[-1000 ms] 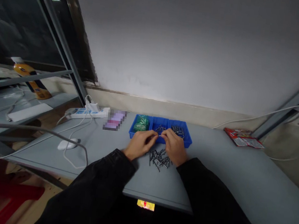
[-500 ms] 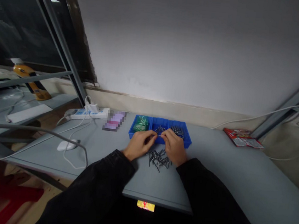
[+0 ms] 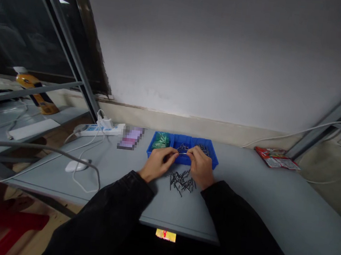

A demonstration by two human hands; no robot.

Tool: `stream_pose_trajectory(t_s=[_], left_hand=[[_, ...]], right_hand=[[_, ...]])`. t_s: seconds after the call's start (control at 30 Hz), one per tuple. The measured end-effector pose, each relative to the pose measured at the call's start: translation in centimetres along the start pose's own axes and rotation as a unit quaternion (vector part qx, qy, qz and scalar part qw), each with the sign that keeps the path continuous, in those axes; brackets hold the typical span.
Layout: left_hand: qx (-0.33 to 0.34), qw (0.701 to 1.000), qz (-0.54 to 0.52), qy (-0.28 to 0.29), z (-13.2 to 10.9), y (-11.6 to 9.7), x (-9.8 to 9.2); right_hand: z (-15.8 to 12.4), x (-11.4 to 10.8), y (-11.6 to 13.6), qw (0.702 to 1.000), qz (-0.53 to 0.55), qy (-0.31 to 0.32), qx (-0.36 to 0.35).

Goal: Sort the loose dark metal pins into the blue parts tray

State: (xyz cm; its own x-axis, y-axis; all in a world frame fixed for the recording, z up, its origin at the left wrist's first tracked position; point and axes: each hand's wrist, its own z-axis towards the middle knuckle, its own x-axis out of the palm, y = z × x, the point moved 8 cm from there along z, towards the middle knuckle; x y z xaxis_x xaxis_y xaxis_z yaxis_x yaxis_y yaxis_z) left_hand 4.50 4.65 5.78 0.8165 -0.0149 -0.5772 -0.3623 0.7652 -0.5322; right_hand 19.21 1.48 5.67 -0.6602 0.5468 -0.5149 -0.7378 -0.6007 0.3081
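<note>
Between my two hands a thin metal rod (image 3: 182, 153) spans the gap, above the front of a blue three-part bin (image 3: 182, 160). My left hand (image 3: 158, 163) pinches its left end, and my right hand (image 3: 200, 166) is closed on the right end. What exactly the rod is, the view is too small to tell. Small green pieces in clear plastic (image 3: 161, 140) fill the bin's left compartment. Short metal pins (image 3: 183, 147) lie in the middle one, and dark metal pieces (image 3: 204, 149) in the right one. Below my hands a loose pile of metal pins (image 3: 181, 182) rests on the table.
On the grey table (image 3: 251, 201) a power strip (image 3: 109, 130), a blurred-out phone (image 3: 131, 137) and a white mouse-like object (image 3: 76, 166) with trailing cables lie left. A red packet (image 3: 276, 158) lies far right. A wall stands behind.
My right hand has shifted slightly right, away from my left hand. The gap between my fingertips is wider, and more of the rod shows.
</note>
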Motion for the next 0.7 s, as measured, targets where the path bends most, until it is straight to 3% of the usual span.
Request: stream_pose_trajectory(t_s=[0.17, 0.27, 0.37, 0.43, 0.7], left_hand=[[-0.021, 1.000, -0.007, 0.006, -0.1, 0.7, -0.9], [-0.026, 0.995, 0.007, 0.096, -0.6, 1.2, -0.1], [-0.038, 0.977, 0.018, 0.208, -1.5, 1.8, 1.2], [-0.054, 0.967, 0.017, 0.248, -2.0, 2.4, 1.6], [-0.050, 0.953, 0.019, 0.297, -2.6, 2.9, 2.6]], right_hand=[[0.0, -3.0, -0.1, 0.989, 0.023, -0.145, 0.020], [-0.2, -4.6, -0.4, 0.974, -0.018, -0.221, 0.045], [0.1, -3.9, -1.1, 0.978, -0.077, -0.176, 0.085], [0.2, -3.0, -1.5, 0.982, -0.091, -0.132, 0.097], [0.1, -1.7, -0.9, 0.990, -0.076, -0.089, 0.073]])
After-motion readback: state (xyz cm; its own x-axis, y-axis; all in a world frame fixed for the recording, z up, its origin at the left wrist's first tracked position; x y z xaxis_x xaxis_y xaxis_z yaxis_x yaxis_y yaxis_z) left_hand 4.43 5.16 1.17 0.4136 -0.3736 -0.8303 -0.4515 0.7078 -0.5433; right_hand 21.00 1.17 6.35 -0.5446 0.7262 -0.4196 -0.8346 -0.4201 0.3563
